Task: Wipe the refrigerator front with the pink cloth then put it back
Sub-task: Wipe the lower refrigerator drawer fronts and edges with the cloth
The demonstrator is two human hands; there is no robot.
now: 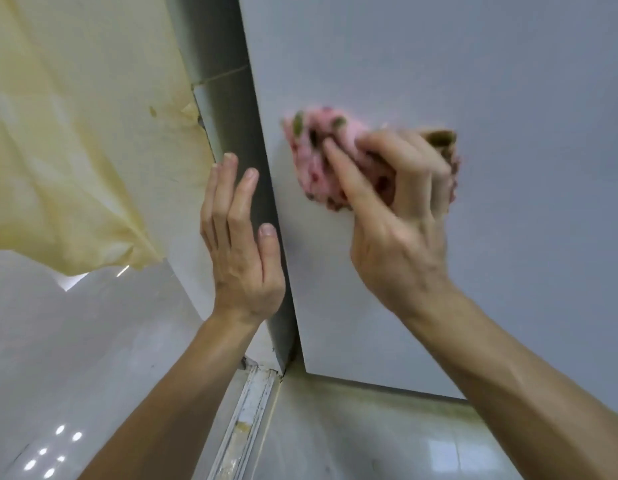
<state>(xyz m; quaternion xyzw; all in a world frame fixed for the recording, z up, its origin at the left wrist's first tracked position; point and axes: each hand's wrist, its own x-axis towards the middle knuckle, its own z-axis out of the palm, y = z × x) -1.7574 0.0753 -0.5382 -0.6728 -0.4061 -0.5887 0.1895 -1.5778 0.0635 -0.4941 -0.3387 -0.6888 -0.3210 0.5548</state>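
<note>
The pale grey refrigerator front [474,81] fills the right and upper part of the view. A bunched pink cloth [318,157] with dark green and red spots lies against it near the left edge. My right hand [401,216] grips the cloth and presses it to the door, fingers curled over the fabric. My left hand [241,237] is held with straight fingers beside the refrigerator's darker grey side panel [231,98], palm toward it; whether it touches is unclear.
A yellowish sheet [75,133] hangs on the wall left of the refrigerator. A glossy light tiled floor [75,375] lies below, with a metal floor track [245,420] running toward the refrigerator's bottom corner.
</note>
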